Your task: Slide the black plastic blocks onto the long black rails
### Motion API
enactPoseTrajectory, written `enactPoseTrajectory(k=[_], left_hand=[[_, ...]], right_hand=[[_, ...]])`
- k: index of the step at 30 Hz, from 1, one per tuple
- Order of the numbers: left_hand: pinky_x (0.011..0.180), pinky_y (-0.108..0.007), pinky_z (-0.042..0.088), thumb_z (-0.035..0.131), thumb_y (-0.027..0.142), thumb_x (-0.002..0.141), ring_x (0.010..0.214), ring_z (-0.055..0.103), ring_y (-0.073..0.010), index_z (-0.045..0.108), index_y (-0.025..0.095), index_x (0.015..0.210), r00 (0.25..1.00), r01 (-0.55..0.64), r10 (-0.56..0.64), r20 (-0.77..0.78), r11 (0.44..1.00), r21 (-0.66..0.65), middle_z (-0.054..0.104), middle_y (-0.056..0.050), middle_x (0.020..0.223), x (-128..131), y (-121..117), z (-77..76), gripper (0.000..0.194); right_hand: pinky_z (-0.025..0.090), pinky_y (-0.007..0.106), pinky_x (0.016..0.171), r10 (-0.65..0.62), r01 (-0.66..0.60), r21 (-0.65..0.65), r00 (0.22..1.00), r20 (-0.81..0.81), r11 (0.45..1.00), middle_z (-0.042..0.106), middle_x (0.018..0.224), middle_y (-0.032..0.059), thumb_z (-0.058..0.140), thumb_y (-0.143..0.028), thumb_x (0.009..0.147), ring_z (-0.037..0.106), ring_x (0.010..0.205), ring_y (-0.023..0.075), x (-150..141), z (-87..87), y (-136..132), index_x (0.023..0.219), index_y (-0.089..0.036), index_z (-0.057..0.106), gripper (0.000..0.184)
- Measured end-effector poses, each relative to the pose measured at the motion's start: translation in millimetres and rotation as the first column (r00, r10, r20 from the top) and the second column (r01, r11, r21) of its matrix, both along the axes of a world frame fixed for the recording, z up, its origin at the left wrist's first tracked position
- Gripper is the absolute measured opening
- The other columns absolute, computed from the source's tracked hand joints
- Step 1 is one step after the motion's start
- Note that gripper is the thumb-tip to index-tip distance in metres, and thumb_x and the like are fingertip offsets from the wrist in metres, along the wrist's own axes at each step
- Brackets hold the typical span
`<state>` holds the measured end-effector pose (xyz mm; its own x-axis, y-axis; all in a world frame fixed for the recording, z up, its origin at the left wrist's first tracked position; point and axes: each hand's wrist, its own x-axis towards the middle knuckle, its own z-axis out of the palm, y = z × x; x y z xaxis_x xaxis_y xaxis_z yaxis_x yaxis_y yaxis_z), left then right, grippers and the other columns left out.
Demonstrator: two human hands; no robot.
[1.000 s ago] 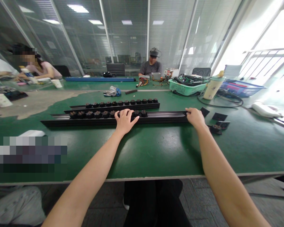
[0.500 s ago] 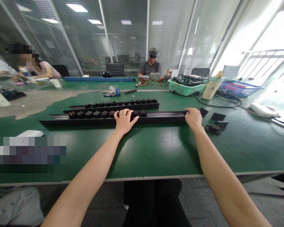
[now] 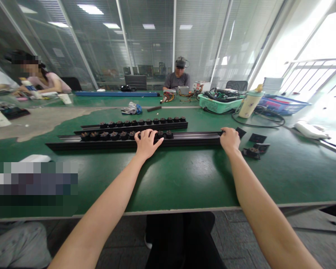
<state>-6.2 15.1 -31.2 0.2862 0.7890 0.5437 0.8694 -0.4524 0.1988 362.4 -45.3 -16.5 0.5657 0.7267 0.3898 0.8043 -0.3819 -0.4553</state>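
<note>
Two long black rails lie side by side on the green workbench (image 3: 184,179), each carrying a row of small black cylindrical units. My left hand (image 3: 148,144) rests spread over the nearer rail (image 3: 193,140), its fingers on the units (image 3: 104,136) at that rail's right end. My right hand (image 3: 229,140) curls over the nearer rail's right end. The farther rail (image 3: 134,127) sits just behind, touched by neither hand. Just right of my right hand lie several flat black plates (image 3: 257,138), with one unit (image 3: 251,153) on a plate.
Behind the rails lie a crumpled cloth (image 3: 131,108), a green basket of cables (image 3: 217,102), a bottle (image 3: 249,105), a looped black cable (image 3: 268,121) and a blue tray (image 3: 282,105). A co-worker (image 3: 177,76) sits across the bench, another (image 3: 44,78) far left.
The whole view drifts slightly as my head moves. Both hands stay on the nearer rail, and nothing on the bench visibly shifts.
</note>
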Motion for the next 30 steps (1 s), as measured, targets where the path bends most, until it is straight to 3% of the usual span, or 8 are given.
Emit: enactPoseTrajectory(k=[13, 21, 30], left_hand=[[0.124, -0.058, 0.018, 0.048, 0.055, 0.102, 0.136, 0.048, -0.0329, 0.065, 0.028, 0.134, 1.000, -0.001, 0.001, 0.004, 1.000, 0.011, 0.061, -0.012, 0.138, 0.3, 0.6, -1.6, 0.045], [0.124, -0.058, 0.018, 0.049, 0.055, 0.102, 0.135, 0.048, -0.0328, 0.065, 0.028, 0.132, 1.000, 0.000, 0.000, 0.003, 1.000, 0.010, 0.062, -0.012, 0.138, 0.1, 1.1, -1.8, 0.044], [0.123, -0.058, 0.019, 0.050, 0.055, 0.102, 0.135, 0.050, -0.0323, 0.065, 0.027, 0.132, 1.000, 0.001, -0.001, 0.001, 1.000, 0.021, 0.063, -0.012, 0.138, 0.0, 0.6, -1.1, 0.044]], right_hand=[[0.049, 0.038, 0.101, 0.028, -0.028, 0.067, 1.000, -0.004, 0.997, 0.070, 0.127, 0.0187, 0.046, -0.007, 0.088, 0.063, 0.115, 0.0280, 5.8, -4.4, 2.8, 0.130, -0.012, 0.075, 0.052], [0.050, 0.039, 0.098, -0.023, 0.028, 0.104, 0.999, -0.045, 0.994, 0.067, 0.123, 0.0226, 0.047, -0.009, 0.089, 0.063, 0.108, 0.0291, 7.3, -3.3, 2.5, 0.127, -0.010, 0.076, 0.048], [0.049, 0.040, 0.092, -0.067, 0.073, 0.156, 0.997, -0.049, 0.985, 0.064, 0.121, 0.0185, 0.045, -0.012, 0.088, 0.059, 0.102, 0.0274, 9.1, -5.6, 3.6, 0.117, -0.014, 0.080, 0.045]])
